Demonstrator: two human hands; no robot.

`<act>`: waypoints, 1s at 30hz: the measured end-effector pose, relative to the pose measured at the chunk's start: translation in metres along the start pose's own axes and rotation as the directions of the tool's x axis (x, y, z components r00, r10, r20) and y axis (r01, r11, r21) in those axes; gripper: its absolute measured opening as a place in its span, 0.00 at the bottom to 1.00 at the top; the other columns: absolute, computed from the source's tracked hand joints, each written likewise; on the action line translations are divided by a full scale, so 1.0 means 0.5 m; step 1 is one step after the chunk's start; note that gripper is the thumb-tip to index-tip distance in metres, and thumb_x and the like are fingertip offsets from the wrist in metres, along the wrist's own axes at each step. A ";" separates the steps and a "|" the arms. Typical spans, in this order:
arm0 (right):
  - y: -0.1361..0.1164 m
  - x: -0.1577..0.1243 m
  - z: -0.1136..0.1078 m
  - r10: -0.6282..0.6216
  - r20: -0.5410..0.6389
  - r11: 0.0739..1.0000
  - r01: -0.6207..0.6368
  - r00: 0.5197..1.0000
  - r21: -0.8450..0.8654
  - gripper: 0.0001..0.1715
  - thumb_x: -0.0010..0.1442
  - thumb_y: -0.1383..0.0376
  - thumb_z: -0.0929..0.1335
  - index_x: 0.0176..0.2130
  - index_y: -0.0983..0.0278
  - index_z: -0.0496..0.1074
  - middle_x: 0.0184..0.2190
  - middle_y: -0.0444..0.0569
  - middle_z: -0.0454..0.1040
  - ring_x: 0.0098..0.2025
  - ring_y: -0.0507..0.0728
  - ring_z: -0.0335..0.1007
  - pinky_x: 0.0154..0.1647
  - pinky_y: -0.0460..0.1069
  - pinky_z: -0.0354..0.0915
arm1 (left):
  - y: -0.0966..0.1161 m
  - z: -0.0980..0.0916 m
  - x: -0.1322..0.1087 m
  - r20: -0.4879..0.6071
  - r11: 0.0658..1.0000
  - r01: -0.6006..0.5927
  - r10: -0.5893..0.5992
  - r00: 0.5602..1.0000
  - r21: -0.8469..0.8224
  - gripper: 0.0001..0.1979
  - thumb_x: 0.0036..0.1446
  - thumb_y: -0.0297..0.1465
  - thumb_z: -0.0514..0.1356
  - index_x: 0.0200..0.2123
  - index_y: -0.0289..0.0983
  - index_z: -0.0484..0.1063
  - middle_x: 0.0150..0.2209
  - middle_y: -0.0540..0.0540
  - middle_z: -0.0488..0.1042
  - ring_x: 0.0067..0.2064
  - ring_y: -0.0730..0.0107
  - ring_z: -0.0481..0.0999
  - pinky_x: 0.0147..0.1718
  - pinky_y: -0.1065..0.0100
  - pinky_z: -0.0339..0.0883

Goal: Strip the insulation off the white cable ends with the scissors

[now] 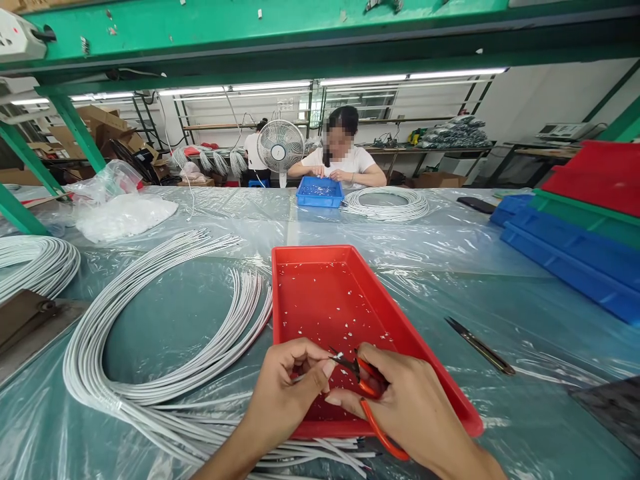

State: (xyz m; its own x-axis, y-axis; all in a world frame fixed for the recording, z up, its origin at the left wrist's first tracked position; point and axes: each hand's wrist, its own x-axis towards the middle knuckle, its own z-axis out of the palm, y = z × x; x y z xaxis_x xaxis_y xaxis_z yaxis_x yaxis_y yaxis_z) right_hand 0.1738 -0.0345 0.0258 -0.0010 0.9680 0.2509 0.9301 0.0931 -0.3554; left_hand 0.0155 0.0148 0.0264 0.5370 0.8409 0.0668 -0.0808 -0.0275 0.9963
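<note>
My left hand (286,390) is closed in a pinch on the end of a thin white cable, held over the near end of a red tray (300,257). My right hand (405,407) grips small snips with orange-red handles (373,407), their dark blades meeting the cable end by my left fingertips. White scraps of insulation (350,330) dot the tray floor. A large curved bundle of white cables (150,347) lies to the left of the tray, its ends running under my left wrist.
A dark metal blade tool (479,345) lies right of the tray on the plastic-covered table. Stacked blue, green and red bins (580,227) stand at the right. Across the table a person works over a blue tray (319,191) beside a cable coil (387,203). A fan (280,145) stands behind.
</note>
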 end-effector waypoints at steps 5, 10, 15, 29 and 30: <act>-0.001 0.000 0.004 -0.018 -0.043 1.000 0.017 0.999 -0.005 0.26 0.46 0.53 0.67 0.21 0.59 0.45 0.14 0.36 0.54 0.16 0.50 0.45 0.17 0.44 0.44 | -0.005 0.006 -0.001 -0.041 0.999 -0.034 0.034 0.999 -0.020 0.07 0.51 0.31 0.60 0.28 0.32 0.71 0.23 0.49 0.69 0.26 0.75 0.66 0.27 0.74 0.60; 0.001 0.000 0.006 -0.028 -0.053 1.000 0.027 0.998 -0.007 0.25 0.46 0.53 0.67 0.21 0.59 0.45 0.14 0.36 0.54 0.16 0.50 0.46 0.17 0.43 0.44 | -0.005 0.008 -0.004 -0.053 0.999 -0.024 0.022 0.998 -0.040 0.07 0.51 0.31 0.60 0.28 0.32 0.70 0.24 0.49 0.70 0.27 0.74 0.67 0.28 0.74 0.60; 0.003 0.001 0.009 -0.030 -0.064 0.999 0.029 0.998 -0.015 0.27 0.46 0.51 0.67 0.21 0.59 0.45 0.14 0.36 0.53 0.17 0.50 0.45 0.17 0.43 0.44 | -0.007 0.003 -0.003 -0.011 0.998 -0.008 0.007 1.000 -0.066 0.07 0.52 0.31 0.60 0.28 0.32 0.70 0.24 0.49 0.70 0.27 0.74 0.67 0.28 0.73 0.60; 0.001 0.002 0.004 -0.048 -0.097 0.999 0.048 0.994 0.002 0.26 0.47 0.52 0.67 0.20 0.59 0.46 0.14 0.37 0.55 0.16 0.50 0.48 0.17 0.43 0.45 | 0.009 0.002 -0.007 0.046 1.000 -0.002 0.001 0.999 0.019 0.10 0.56 0.34 0.55 0.30 0.32 0.71 0.27 0.47 0.71 0.31 0.71 0.68 0.32 0.71 0.60; 0.001 0.002 0.004 -0.044 -0.094 0.999 0.044 0.995 0.000 0.26 0.46 0.52 0.67 0.20 0.59 0.45 0.14 0.36 0.54 0.16 0.50 0.47 0.17 0.43 0.45 | 0.007 0.003 -0.006 0.042 0.999 -0.006 0.005 0.999 0.032 0.10 0.56 0.34 0.55 0.30 0.32 0.71 0.27 0.47 0.71 0.31 0.70 0.68 0.32 0.71 0.61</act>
State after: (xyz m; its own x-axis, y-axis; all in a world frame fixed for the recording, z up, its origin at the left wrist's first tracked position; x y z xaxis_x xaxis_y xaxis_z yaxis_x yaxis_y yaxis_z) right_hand 0.1733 -0.0331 0.0239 -0.0069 0.9368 0.3498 0.9290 0.1354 -0.3444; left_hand 0.0146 0.0115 0.0299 0.5718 0.8171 0.0736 -0.0574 -0.0497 0.9971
